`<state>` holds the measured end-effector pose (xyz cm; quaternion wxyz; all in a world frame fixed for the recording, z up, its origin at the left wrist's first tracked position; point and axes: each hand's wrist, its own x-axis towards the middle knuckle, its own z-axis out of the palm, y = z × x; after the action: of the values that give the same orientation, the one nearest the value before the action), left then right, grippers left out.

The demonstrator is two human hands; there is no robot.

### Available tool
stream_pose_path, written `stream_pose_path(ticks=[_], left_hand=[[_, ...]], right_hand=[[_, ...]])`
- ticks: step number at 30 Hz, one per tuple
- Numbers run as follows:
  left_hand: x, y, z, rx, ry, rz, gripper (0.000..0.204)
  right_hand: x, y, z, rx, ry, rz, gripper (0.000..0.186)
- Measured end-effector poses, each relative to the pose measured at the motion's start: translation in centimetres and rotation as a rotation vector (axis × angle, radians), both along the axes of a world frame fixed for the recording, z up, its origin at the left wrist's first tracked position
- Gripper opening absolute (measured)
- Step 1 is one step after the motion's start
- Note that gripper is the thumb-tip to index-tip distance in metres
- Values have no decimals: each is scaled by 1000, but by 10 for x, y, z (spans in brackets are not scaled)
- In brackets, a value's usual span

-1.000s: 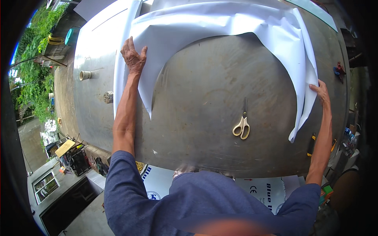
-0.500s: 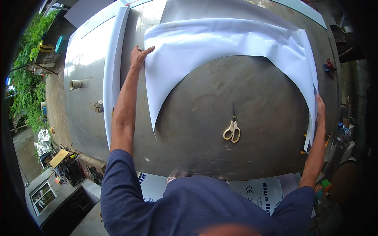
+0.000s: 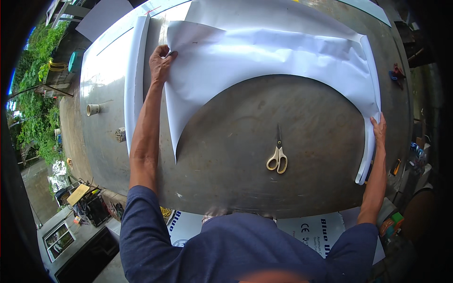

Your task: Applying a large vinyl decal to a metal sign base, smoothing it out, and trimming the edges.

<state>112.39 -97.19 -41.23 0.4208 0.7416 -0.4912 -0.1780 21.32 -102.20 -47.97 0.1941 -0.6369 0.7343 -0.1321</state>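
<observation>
A: What do you see first on the left of the table (image 3: pixel 222 191)?
B: 1 short pale cylinder (image 3: pixel 93 110), and then 1 long white strip (image 3: pixel 135 80). Just beside this strip is the left hand (image 3: pixel 162 63). Its fingers are curled in, near to the thumb, at the left edge of the white sheet (image 3: pixel 288 52). I cannot tell if they pinch it.
A: And the sheet, how does it lie?
B: On the table, between the 2 hands, to the right of the left hand. Its long axis goes from left to right, and its curved cut-out faces the person.
A: What is below the curve?
B: The scissors (image 3: pixel 278 160), apart from both hands, nearer to the right hand (image 3: pixel 379 128).
A: How is that hand?
B: Partly open, thumb at the sheet's narrow right side. I cannot tell if it grips.
</observation>
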Motion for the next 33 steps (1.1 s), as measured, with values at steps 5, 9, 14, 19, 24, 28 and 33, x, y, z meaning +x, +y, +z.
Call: stream_pose_path(ticks=[5, 9, 14, 19, 24, 28, 33], left_hand=[[18, -45, 42, -96, 176, -60, 55], [-8, -87, 22, 148, -263, 54, 85], [-55, -77, -28, 550, -361, 64, 95], [-73, -39, 0, 510, 356, -13, 51], [-119, 25, 19, 321, 552, 18, 30], [-172, 79, 17, 57, 725, 194, 32], [-239, 129, 31, -138, 1020, 300, 36]], right_hand=[[10, 9, 6, 51, -241, 29, 68], [-16, 23, 15, 230, -302, -72, 61], [-41, 26, 38, 375, -344, -191, 49], [-60, 39, 71, 318, -344, -285, 51], [4, 14, 158, 126, -262, -179, 43], [215, 35, 239, -140, -21, 9, 41], [469, 158, 233, -249, 315, 564, 54]])
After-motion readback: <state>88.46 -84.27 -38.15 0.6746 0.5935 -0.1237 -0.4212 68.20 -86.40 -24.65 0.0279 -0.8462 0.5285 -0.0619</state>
